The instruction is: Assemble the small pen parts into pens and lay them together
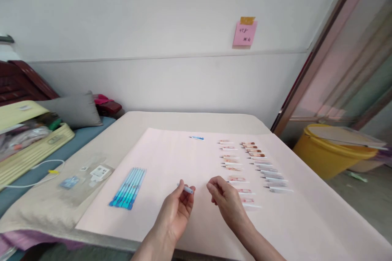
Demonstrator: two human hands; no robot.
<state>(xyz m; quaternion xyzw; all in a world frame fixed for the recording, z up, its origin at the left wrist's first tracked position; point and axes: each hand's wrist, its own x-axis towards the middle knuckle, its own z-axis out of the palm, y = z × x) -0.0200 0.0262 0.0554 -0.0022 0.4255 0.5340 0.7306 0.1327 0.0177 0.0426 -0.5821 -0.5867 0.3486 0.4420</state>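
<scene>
My left hand (176,212) is closed in a pinch on a small light blue pen part (185,189), held just above the pale pink sheet (171,151). My right hand (225,197) hovers a little to its right with fingers curled together; nothing shows in it. A row of several blue pens (128,186) lies side by side to the left of my hands. To the right lie two columns of several small pen pieces (257,167), white with orange-pink or grey ends. One lone blue piece (197,138) lies farther back on the sheet.
Clear plastic packets (88,173) lie on the beige cloth left of the sheet. A cream case (30,147), a white cable and a grey cushion (75,110) are at far left. A yellow tub (330,149) stands on the floor at right. A pink note (244,33) hangs on the wall.
</scene>
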